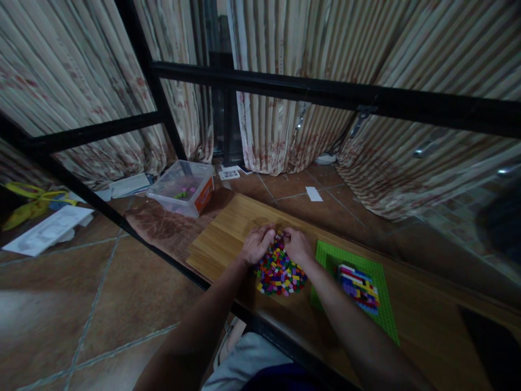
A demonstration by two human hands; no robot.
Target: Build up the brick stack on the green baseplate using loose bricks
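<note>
A pile of small multicoloured bricks (280, 272) lies on the wooden table (228, 233). My left hand (256, 244) rests at the pile's far left edge, fingers curled down onto the bricks. My right hand (298, 244) sits just right of it at the pile's far edge, fingers also curled. Fingertips of both hands nearly meet over the pile; what they pinch is hidden. To the right lies a green baseplate (325, 255) with a block of coloured bricks (359, 287) built on it.
A clear plastic box (182, 188) with a few pieces and an orange label stands on the floor beyond the table. Black metal bars cross in front of striped curtains. Papers (49, 231) and yellow straps (28, 198) lie on the tiled floor at left.
</note>
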